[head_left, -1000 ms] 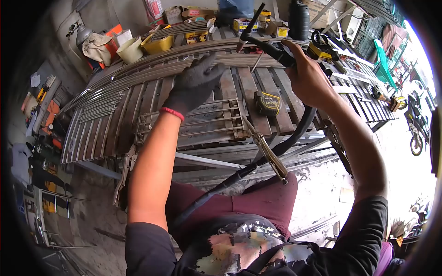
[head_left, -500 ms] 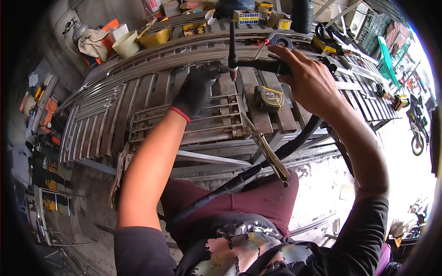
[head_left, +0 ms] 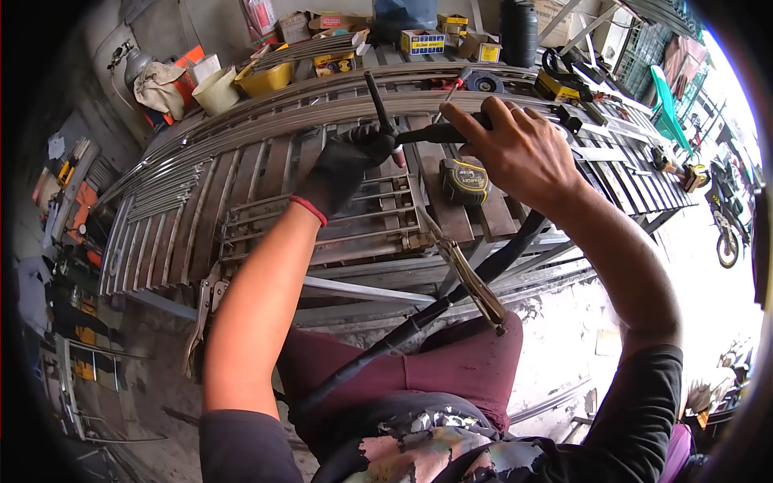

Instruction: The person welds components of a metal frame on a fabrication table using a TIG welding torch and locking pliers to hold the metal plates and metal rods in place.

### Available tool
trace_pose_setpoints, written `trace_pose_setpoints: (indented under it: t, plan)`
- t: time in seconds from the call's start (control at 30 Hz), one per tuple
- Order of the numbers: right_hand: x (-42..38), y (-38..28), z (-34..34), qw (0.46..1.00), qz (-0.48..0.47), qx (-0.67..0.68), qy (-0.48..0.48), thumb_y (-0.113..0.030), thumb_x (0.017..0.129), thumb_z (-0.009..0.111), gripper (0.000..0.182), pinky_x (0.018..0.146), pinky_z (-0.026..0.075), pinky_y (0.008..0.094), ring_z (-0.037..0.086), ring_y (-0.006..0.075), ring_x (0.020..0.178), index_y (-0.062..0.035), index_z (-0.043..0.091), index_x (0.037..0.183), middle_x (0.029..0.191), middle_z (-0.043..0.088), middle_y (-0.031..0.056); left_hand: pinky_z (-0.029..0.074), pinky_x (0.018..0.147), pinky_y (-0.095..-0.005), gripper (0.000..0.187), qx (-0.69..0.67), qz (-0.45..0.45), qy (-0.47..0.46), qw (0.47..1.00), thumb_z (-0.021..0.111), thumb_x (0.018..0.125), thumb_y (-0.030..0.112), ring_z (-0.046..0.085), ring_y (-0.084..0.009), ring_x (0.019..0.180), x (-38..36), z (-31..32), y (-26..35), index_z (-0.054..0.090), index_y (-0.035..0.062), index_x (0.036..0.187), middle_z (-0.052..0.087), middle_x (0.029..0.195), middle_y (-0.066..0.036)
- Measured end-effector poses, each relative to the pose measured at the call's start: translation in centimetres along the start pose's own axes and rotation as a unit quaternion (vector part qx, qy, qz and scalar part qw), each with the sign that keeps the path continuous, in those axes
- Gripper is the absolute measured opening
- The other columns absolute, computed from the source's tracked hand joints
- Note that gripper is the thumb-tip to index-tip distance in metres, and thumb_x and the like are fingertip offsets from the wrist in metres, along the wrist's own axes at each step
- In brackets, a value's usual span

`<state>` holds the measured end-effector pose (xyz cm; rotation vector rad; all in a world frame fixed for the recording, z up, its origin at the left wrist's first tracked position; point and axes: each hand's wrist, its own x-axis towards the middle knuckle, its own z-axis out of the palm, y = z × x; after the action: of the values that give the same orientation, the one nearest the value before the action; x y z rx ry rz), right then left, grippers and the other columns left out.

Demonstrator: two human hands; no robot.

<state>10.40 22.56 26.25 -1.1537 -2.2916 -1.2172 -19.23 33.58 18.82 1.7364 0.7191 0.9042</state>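
Observation:
A TIG welding torch (head_left: 435, 133) spans the space between my hands, its long back cap leaning up to the left and its pinkish nozzle pointing down. My left hand (head_left: 346, 165), in a black glove with a red cuff, is closed at the torch head. My bare right hand (head_left: 523, 157) curls over the black handle, index finger stretched toward the head. Below sits a small frame of thin metal rods (head_left: 370, 235). A yellow-black tape measure (head_left: 465, 181) lies right of it. Locking pliers (head_left: 467, 274) clamp at the frame's right side, and other locking pliers (head_left: 201, 314) hang at its left.
Long metal bars (head_left: 266, 113) run across the slatted bench (head_left: 181, 233). Thin rods (head_left: 169, 189) lie at the left. A yellow container (head_left: 266, 78), small boxes (head_left: 423, 40) and a grinding disc (head_left: 483, 81) line the back. The torch cable (head_left: 419, 318) crosses above my lap.
The torch has tilted, its back cap swinging from upright to leaning left. My left hand has moved right against the torch head. My right hand has shifted slightly left and down.

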Motion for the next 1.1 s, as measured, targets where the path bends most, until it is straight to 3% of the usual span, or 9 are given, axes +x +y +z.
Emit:
trace_pose_setpoints:
  t: [0.13,0.27,0.37,0.47,0.57,0.87,0.93,1.03,1.1]
  plan:
    - [-0.1,0.1,-0.5,0.998,-0.002,0.012,-0.063,-0.031,0.118,0.061,0.051,0.063,0.068,0.0383,0.082,0.0274,0.089,-0.0234,0.054,0.168,0.127,0.069,0.0248,0.047,0.102,-0.0318,0.027,0.046,0.019,-0.018,0.999,0.068,0.116,0.033,0.06,-0.0079,0.102,-0.7,0.4,0.5,0.081,0.0103,0.123,0.082,0.104,0.003]
    - [-0.2,0.1,-0.4,0.999,-0.003,0.004,-0.052,-0.039,0.118,0.062,0.052,0.059,0.066,0.0365,0.083,0.0269,0.088,-0.0247,0.055,0.167,0.126,0.07,0.0236,0.047,0.107,-0.0325,0.029,0.062,0.032,-0.008,0.998,0.069,0.116,0.034,0.063,-0.0084,0.106,-0.4,0.1,-0.4,0.081,0.01,0.125,0.083,0.104,0.002]
    - [-0.3,-0.1,-0.7,0.997,0.017,0.028,-0.074,-0.038,0.108,0.076,0.061,0.056,0.061,0.0354,0.079,0.0256,0.091,-0.0243,0.058,0.165,0.11,0.066,0.0127,0.047,0.108,-0.0324,0.028,0.053,0.027,-0.008,0.998,0.069,0.117,0.034,0.064,-0.008,0.107,0.1,-0.1,-1.0,0.082,0.0098,0.123,0.082,0.104,0.002]
    - [-0.3,0.0,-0.5,0.997,0.015,0.027,-0.065,-0.041,0.109,0.076,0.061,0.057,0.061,0.0364,0.08,0.0261,0.091,-0.0225,0.058,0.164,0.111,0.066,0.0128,0.047,0.108,-0.0318,0.027,0.033,0.014,0.009,0.999,0.069,0.117,0.032,0.063,-0.0073,0.106,0.2,0.2,-1.1,0.083,0.0096,0.12,0.082,0.103,0.002]
    - [-0.5,0.1,-0.4,0.997,0.011,0.018,-0.068,-0.041,0.117,0.064,0.053,0.059,0.065,0.0376,0.083,0.0277,0.086,-0.0207,0.057,0.165,0.124,0.072,0.022,0.048,0.105,-0.0316,0.026,0.005,0.023,0.02,1.0,0.07,0.116,0.031,0.063,-0.0064,0.103,0.0,0.7,-1.2,0.084,0.0092,0.117,0.082,0.102,0.003]
    - [-0.5,-0.1,-0.6,0.997,0.028,0.032,-0.069,-0.042,0.113,0.07,0.057,0.061,0.067,0.0378,0.084,0.0289,0.087,-0.0185,0.057,0.164,0.129,0.074,0.0231,0.049,0.099,-0.0321,0.029,0.033,0.031,-0.002,0.999,0.069,0.117,0.032,0.062,-0.0066,0.099,0.1,0.6,-0.7,0.082,0.0086,0.108,0.079,0.098,0.004]
    - [-0.6,-0.2,-0.3,0.997,0.025,0.019,-0.067,-0.036,0.113,0.071,0.056,0.06,0.067,0.0368,0.084,0.028,0.087,-0.0176,0.056,0.164,0.13,0.074,0.0228,0.05,0.097,-0.0322,0.031,0.042,0.022,0.017,0.999,0.067,0.118,0.033,0.062,-0.0068,0.099,0.4,0.4,-1.5,0.082,0.0081,0.106,0.079,0.098,0.004]
    - [-0.7,-0.2,-0.3,0.998,0.011,0.015,-0.054,-0.027,0.112,0.072,0.055,0.06,0.067,0.0354,0.084,0.0266,0.087,-0.0163,0.056,0.163,0.13,0.074,0.0221,0.052,0.09,-0.0319,0.026,0.034,0.018,0.034,0.999,0.077,0.113,0.028,0.063,-0.0098,0.092,0.3,0.1,-1.6,0.085,0.0033,0.109,0.077,0.093,0.002]
    - [-0.6,-0.2,-0.6,0.999,0.0,0.006,-0.05,-0.022,0.11,0.073,0.055,0.061,0.068,0.0343,0.084,0.0256,0.089,-0.0155,0.057,0.163,0.129,0.074,0.0218,0.048,0.091,-0.0316,0.033,0.087,0.026,0.031,0.995,0.069,0.116,0.034,0.057,-0.0089,0.091,0.0,0.0,-1.5,0.083,0.0061,0.106,0.073,0.092,0.005]
